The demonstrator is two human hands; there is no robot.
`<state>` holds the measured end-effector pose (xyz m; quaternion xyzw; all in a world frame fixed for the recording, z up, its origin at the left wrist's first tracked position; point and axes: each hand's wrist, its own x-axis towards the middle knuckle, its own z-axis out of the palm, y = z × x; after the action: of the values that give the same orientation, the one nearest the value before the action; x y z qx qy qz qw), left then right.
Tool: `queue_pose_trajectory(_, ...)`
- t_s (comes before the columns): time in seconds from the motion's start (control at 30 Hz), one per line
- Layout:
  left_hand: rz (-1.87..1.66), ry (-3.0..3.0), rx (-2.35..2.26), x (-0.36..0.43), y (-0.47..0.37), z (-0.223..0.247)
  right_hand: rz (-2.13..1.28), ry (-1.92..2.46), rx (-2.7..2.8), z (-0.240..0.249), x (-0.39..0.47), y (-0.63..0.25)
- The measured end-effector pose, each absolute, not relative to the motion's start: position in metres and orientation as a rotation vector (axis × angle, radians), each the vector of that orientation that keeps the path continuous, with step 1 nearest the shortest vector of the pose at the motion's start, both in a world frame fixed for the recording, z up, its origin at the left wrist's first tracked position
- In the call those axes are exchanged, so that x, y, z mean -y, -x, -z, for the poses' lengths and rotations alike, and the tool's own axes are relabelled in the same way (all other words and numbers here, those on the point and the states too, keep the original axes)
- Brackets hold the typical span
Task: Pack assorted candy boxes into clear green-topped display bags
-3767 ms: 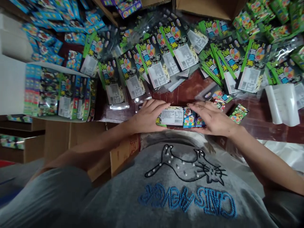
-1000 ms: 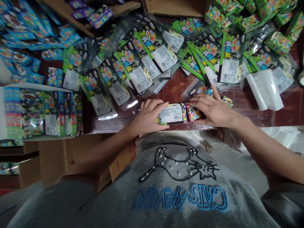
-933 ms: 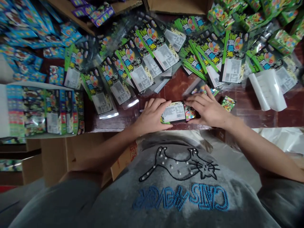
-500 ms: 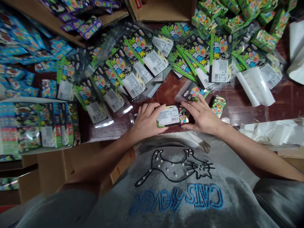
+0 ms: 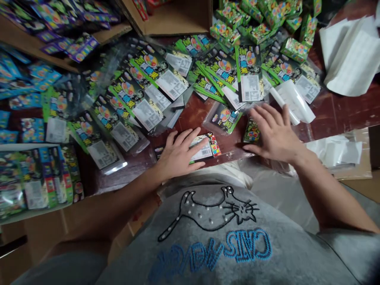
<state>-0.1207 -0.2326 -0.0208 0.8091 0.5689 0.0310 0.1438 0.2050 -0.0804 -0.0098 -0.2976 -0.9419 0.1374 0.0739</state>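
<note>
My left hand [image 5: 181,155] lies over a flat printed packet [image 5: 202,151] with a white barcode label, its thumb along the near edge and its fingers across the top, holding it to the table. A small red box [image 5: 215,145] shows at the packet's right end. My right hand [image 5: 274,136] is open beside a small green candy-style box [image 5: 251,131], fingers spread around its far side and thumb near its lower corner. Whether the fingers touch that box I cannot tell. Beyond the hands lies a black-and-green packet [image 5: 224,118] in clear plastic.
Several labelled packets [image 5: 145,107] overlap across the table. Green boxes [image 5: 267,18] are heaped at the back right, near white sheets [image 5: 350,59]. Blue boxes [image 5: 32,128] and a filled container [image 5: 38,176] stand at left. Cardboard boxes [image 5: 175,21] line the back.
My right hand has left the packet and red box and moved right to the green box, opening. The red box now sits farther into the packet's end. The view has shifted right.
</note>
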Motion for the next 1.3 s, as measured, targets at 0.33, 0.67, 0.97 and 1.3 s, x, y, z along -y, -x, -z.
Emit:
queue_pose_trajectory(0.33, -0.519, -2.285, -1.626, 0.217, 0.104, 0.014, -0.861, 0.22, 2.748, 0.011, 0.061, -0.173)
queue_pose_trajectory(0.67, -0.492, -2.152, -1.647, 0.204, 0.105, 0.02, -0.809, 0.303, 2.73, -0.01, 0.026, -0.159)
queue_pose_trajectory(0.97, -0.573, -2.071, -1.652, 0.193, 0.093, 0.011, -0.862, 0.202, 2.815, -0.015, 0.017, -0.16)
queue_pose_trajectory(1.3, -0.889, -0.953, -1.432, 0.141, 0.086, 0.011, -0.789, 0.3, 2.71, -0.035, -0.024, -0.173)
